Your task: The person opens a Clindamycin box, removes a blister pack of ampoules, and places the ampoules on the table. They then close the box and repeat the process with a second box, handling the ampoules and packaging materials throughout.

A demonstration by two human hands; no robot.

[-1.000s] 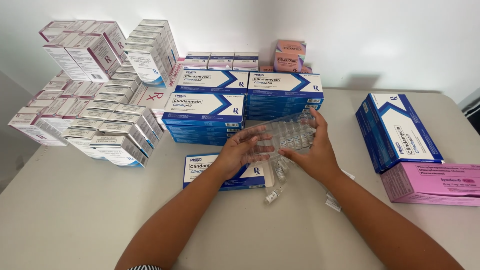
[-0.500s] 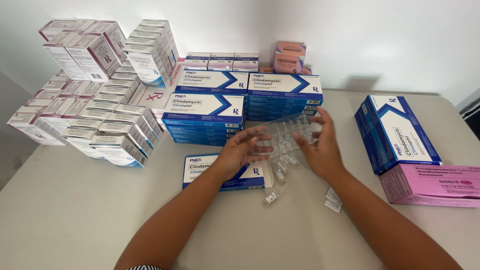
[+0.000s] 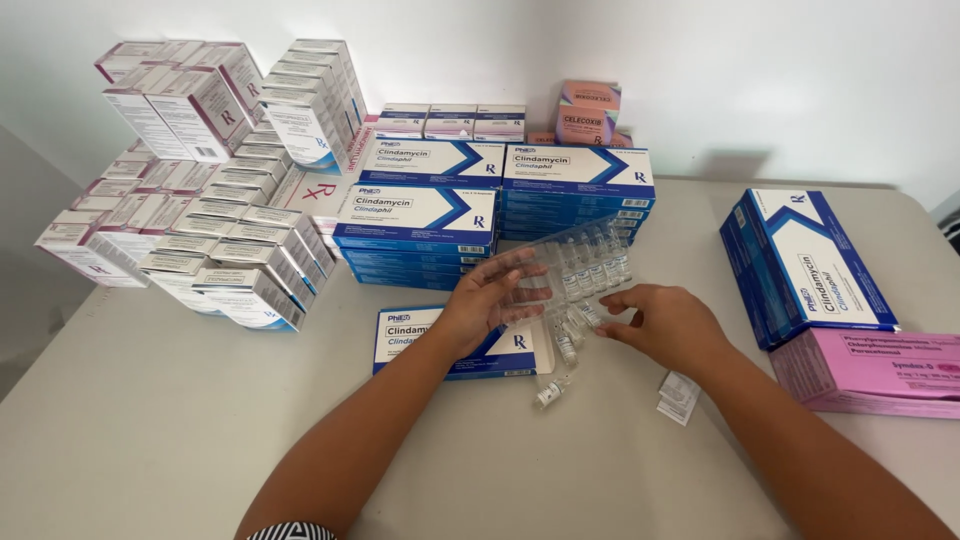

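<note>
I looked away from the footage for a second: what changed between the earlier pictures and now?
The right hand let go of the clear ampoule tray and dropped toward the loose ampoules. The left hand alone keeps the tray up. The box stacks stayed put.

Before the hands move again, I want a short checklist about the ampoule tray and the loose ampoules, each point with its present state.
1. Left hand holds the clear ampoule tray: ok, fingers on its left end.
2. Tray level: not ok, it tilts, far end raised.
3. Right hand free: ok, its fingertips reach for the loose ampoules under the tray.
4. All ampoules gathered: not ok, a stray ampoule lies apart on the table.
5. Open blue and white box within reach: ok, it lies under the left hand.
6. Ampoules unbroken: cannot tell.
</note>
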